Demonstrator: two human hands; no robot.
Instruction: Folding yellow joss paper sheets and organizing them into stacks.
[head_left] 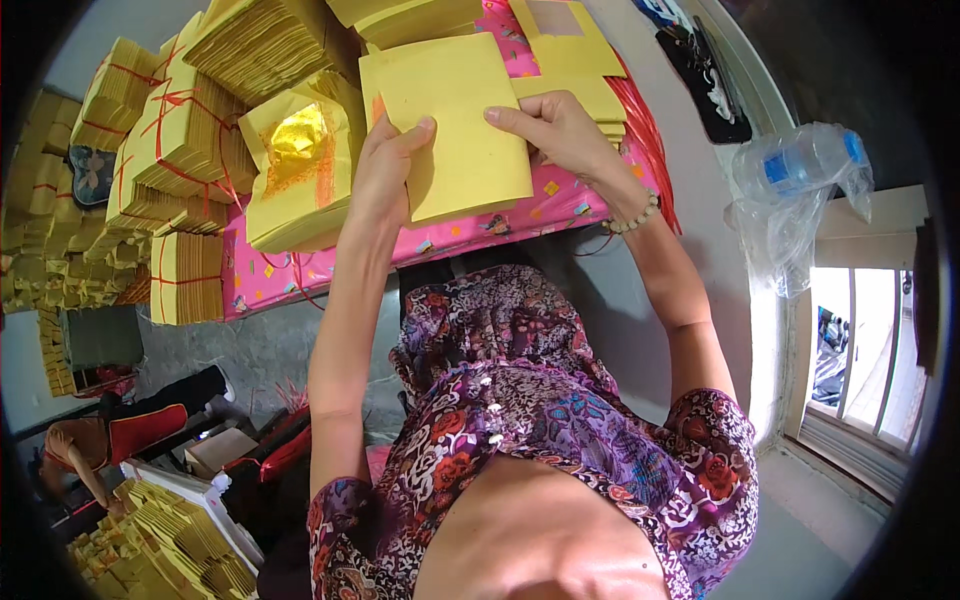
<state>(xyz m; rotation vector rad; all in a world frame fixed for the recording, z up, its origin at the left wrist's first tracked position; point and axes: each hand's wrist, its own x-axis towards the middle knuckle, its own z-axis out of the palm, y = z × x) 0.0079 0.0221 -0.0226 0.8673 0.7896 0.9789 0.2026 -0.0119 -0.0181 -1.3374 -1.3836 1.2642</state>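
Both of my hands hold a folded yellow paper sheet (465, 130), perhaps several layers thick, above the near edge of a pink patterned table cover (575, 200). My left hand (388, 165) grips its left edge, thumb on top and fingers underneath. On the right edge, my right hand (560, 135) pinches with the thumb on the front; its other fingers are partly hidden behind the paper. Close beside my left hand lies a thick yellow paper stack (300, 215) whose top sheet carries shiny gold foil (300, 135). Beyond my right hand sit more yellow sheets (575, 60).
Bundles of yellow paper (195, 130) tied with red string are piled at the left. Red strands (648, 120) hang over the table's right edge. A plastic bottle (810, 165) in clear wrap lies on the right ledge. Another person (75, 450) bends over paper stacks at lower left.
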